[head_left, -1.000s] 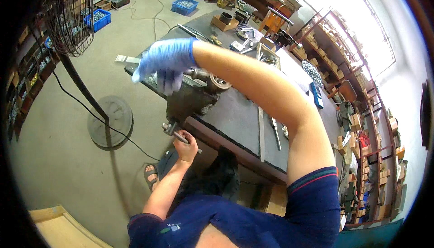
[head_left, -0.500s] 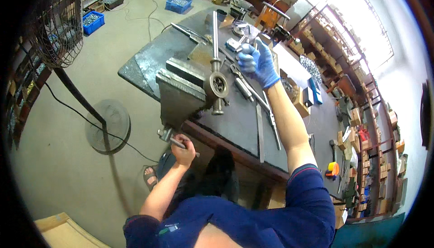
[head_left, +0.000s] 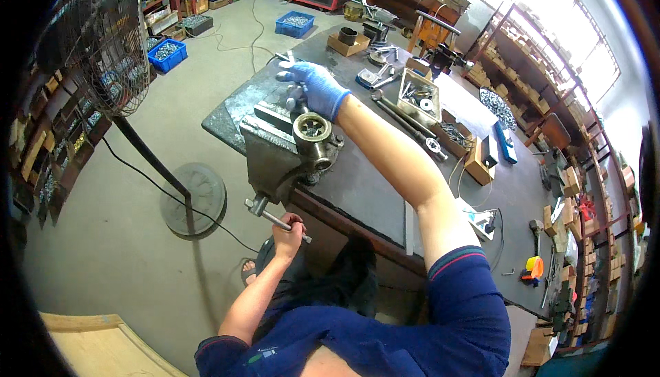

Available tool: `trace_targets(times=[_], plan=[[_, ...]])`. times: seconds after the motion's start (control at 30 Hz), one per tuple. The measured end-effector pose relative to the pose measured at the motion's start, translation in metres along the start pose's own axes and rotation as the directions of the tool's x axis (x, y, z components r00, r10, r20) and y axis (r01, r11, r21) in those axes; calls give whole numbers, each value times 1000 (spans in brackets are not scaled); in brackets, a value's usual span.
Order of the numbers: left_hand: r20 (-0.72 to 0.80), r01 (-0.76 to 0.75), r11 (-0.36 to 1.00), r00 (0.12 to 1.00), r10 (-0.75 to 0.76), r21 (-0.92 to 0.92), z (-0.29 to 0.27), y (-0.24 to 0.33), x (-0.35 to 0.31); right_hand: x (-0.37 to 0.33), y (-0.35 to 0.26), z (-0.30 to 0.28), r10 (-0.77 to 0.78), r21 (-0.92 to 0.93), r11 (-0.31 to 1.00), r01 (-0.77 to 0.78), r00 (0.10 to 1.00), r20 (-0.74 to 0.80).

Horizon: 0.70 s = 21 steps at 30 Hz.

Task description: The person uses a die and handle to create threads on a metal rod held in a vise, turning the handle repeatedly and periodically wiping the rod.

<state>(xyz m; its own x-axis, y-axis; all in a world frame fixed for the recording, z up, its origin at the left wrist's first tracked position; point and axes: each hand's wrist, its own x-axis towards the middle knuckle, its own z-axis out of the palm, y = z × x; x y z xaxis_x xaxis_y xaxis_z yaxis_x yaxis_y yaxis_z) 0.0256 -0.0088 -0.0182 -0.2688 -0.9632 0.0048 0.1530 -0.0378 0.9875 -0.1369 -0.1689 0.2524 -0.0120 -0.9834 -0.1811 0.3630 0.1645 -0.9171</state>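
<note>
Vise: bolted at the near left corner of the dark workbench, overhanging the front edge. Cast iron by the look; you won't shift it, so brace against it freely.
Workpiece: round metal part with an open bore, seated in the vise top, bore facing up. Judged heavy, rigid, probably oily, so expect slick faces.
Left hand: bare, wrapped shut around the vise handle bar, below the bench's front edge. A thin steel rod; grip near its end for leverage.
Right hand: blue glove, fingers curled over something just behind the workpiece; what it holds is hidden, so you cannot tell.
Hold point: take the workpiece by its outer rim, not the bore.
Surroundings: metal tray of small parts toward the bench's far side; standing fan on the floor to your left.
</note>
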Motion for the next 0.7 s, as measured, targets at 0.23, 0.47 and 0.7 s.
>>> trace_targets(times=[0.23,0.47,0.7], plan=[[88,-279,917,960,265,286,-11,-12,8,-32,1,-45,-145,379,903,200,975,-170],[87,-293,903,956,279,314,-14,-1,7,-65,2,-82,-73,439,889,129,987,-141],[217,-6,983,975,47,-186,-103,67,20,-141,39,-79,-433,53,888,457,868,-244]])
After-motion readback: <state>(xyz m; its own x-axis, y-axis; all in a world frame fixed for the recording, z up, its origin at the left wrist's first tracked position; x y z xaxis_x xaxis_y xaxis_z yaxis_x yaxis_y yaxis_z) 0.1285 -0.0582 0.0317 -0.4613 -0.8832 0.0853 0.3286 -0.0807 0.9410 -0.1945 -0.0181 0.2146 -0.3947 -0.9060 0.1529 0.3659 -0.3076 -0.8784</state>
